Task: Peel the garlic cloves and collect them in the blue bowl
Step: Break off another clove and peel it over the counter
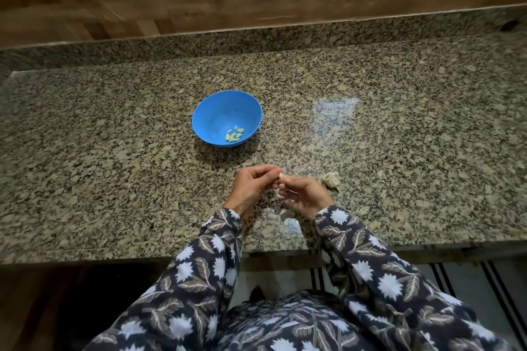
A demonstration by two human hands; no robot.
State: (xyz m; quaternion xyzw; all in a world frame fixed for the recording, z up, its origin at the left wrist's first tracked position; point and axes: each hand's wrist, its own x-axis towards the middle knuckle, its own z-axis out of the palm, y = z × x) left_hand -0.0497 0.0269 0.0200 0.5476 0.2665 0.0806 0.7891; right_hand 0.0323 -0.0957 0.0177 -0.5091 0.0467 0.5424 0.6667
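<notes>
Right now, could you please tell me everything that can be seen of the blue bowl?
The blue bowl is round and plain, looks like plastic, and has a smooth inside. It stands upright on the granite counter, beyond the left hand and right hand; neither touches it. At its bottom, toward the near right side, lies a small pile of peeled garlic cloves, pale yellow-green. The rest of the inside is bare.

Blue bowl (pixel 216 117) is standing upright, holding a small cluster of peeled cloves (pixel 234 134) at its bottom. Pale clove (pixel 281 176) is being pinched between left hand (pixel 251 188) and right hand (pixel 308 196). Papery garlic bulb (pixel 331 179) is lying just right of them.
</notes>
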